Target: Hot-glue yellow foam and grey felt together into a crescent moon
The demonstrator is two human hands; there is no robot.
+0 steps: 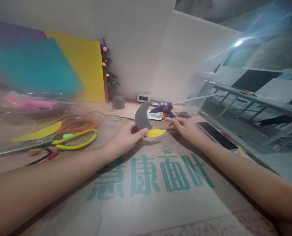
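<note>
My left hand [126, 137] pinches a grey crescent-shaped piece [142, 116] and holds it upright above the table. A yellow curved piece [156, 132] lies flat just below it, by my thumb. My right hand [184, 127] rests on the table to the right of these pieces, its fingers curled at the edge of the yellow piece; what they grip, if anything, is hidden. Behind the crescent stands a blue glue gun [163, 108].
A cardboard sheet [160, 196] with green print covers the table front. Yellow-handled scissors [74, 140] and orange-handled ones [78, 125] lie left, by a yellow cut-out [39, 133]. A phone [216, 135] lies right. Coloured sheets [82, 68] lean on the wall; a small clock [143, 97] stands behind.
</note>
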